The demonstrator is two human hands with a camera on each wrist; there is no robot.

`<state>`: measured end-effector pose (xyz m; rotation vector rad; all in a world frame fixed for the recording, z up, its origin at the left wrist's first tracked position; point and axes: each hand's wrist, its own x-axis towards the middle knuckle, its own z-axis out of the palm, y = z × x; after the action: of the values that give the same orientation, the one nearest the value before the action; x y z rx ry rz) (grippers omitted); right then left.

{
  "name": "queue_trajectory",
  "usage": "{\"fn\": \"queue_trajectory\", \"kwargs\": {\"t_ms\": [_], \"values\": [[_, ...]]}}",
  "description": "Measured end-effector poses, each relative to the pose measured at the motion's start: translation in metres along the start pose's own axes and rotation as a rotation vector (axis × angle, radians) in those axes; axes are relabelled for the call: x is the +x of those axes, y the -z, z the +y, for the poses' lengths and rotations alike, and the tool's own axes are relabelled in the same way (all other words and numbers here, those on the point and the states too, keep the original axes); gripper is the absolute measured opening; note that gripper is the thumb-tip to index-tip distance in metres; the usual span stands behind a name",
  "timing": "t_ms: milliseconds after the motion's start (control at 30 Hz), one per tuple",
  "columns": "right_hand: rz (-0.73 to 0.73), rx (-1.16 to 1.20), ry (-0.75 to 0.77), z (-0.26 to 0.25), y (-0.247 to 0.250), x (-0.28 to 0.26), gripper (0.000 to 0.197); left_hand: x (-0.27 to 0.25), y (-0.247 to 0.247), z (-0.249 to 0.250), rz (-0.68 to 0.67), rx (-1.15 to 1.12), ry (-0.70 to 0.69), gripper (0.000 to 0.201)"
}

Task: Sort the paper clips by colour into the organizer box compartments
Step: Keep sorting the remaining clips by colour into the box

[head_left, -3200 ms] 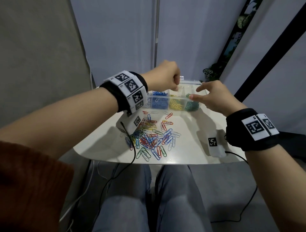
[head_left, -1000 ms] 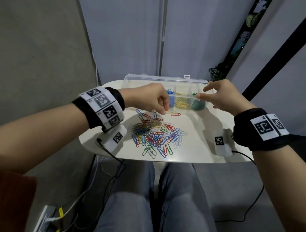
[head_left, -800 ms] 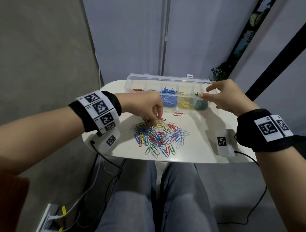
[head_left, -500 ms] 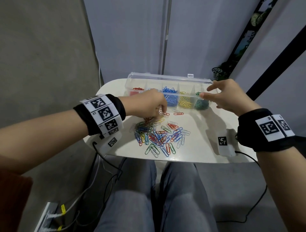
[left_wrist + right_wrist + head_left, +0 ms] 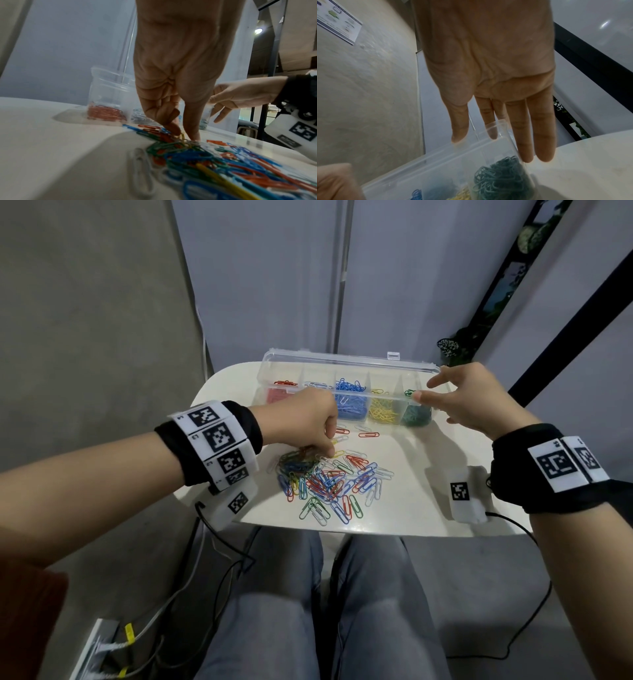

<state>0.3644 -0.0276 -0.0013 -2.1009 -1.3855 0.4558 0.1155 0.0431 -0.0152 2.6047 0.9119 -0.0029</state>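
Note:
The clear organizer box (image 5: pixel 346 363) stands open at the table's far edge, holding red, white, blue, yellow and green clips in separate compartments. In front of it lies a mixed pile of paper clips (image 5: pixel 330 482). My left hand (image 5: pixel 327 451) reaches down onto the pile's far left part. In the left wrist view the left hand (image 5: pixel 184 135) pinches a yellow clip (image 5: pixel 182 137) between thumb and forefinger. My right hand (image 5: pixel 423 392) rests at the box's right end with straight fingers. Its thumb (image 5: pixel 459 135) touches the front rim above the green clips (image 5: pixel 501 178).
A few loose clips (image 5: pixel 368 435) lie between the pile and the box. White tagged blocks with cables sit at the table's left front edge (image 5: pixel 236 503) and right front (image 5: pixel 464 494). My knees are below the table's near edge.
My left hand came down from over the box to the pile and its fingertips closed on a clip. The right hand has stayed at the box's right end.

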Motion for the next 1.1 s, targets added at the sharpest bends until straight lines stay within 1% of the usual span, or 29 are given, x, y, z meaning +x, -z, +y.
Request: {"fn": "queue_trajectory", "kwargs": {"t_ms": [100, 233, 433, 500, 567, 667, 767, 833, 933, 1100], "values": [[-0.006, 0.01, -0.001, 0.0, 0.0, 0.0, 0.042, 0.002, -0.004, 0.003, 0.018, -0.003, 0.01, 0.022], [-0.008, 0.01, -0.008, 0.0, 0.0, 0.0, 0.041, 0.003, -0.007, 0.007, 0.001, -0.001, -0.004, 0.01], [-0.009, 0.014, -0.01, -0.001, 0.0, 0.0, 0.042, 0.001, -0.006, 0.005, -0.033, 0.045, -0.046, 0.005], [-0.011, 0.015, -0.01, 0.0, 0.0, 0.0, 0.042, 0.0, -0.004, 0.004, -0.033, 0.027, -0.056, 0.003], [-0.013, 0.013, -0.006, 0.0, 0.0, 0.0, 0.04, 0.0, 0.0, 0.003, -0.026, -0.069, -0.041, 0.004], [-0.008, 0.015, -0.003, 0.0, -0.001, 0.0, 0.039, 0.0, 0.01, 0.0, -0.011, -0.282, 0.028, 0.009], [-0.005, 0.02, 0.0, 0.001, -0.001, 0.001, 0.041, -0.001, 0.019, -0.003, -0.039, -0.481, 0.089, 0.01], [-0.003, 0.02, 0.001, 0.002, -0.002, 0.002, 0.042, -0.001, 0.021, -0.004, -0.058, -0.536, 0.114, 0.009], [-0.003, 0.021, 0.005, 0.003, -0.002, 0.002, 0.043, 0.001, 0.021, -0.005, -0.056, -0.491, 0.122, 0.011], [-0.004, 0.019, 0.01, 0.004, -0.002, 0.003, 0.042, 0.001, 0.01, 0.006, -0.101, -0.207, 0.03, 0.012]]}}
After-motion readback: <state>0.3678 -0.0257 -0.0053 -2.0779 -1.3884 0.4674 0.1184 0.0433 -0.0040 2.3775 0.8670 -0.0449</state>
